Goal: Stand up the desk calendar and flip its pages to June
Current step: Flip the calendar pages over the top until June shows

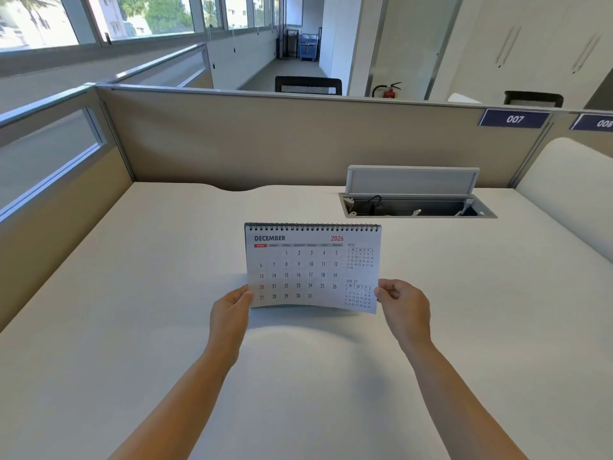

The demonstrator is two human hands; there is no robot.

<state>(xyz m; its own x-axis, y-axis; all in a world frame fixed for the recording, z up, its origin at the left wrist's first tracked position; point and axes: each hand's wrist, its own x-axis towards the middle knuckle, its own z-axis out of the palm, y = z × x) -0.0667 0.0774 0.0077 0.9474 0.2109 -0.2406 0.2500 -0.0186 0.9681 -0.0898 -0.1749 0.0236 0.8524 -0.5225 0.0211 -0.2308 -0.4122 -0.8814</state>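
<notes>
Beige cubicle partitions (pixel 298 141) enclose a white table (pixel 132 327), on which a desk calendar (pixel 311 267) is held upright near the middle. Its spiral binding is at the top, and the page shown reads December 2026. The calendar's lower left corner is pinched by the left hand (pixel 230 313), thumb in front; its lower right corner is gripped between closed fingers of the right hand (pixel 403 307). Beyond the calendar and to its right, an open cable hatch (pixel 414 194) is set into the table, lid raised. A plate marked 007 (pixel 514 118) is fixed on the partition behind the calendar.
</notes>
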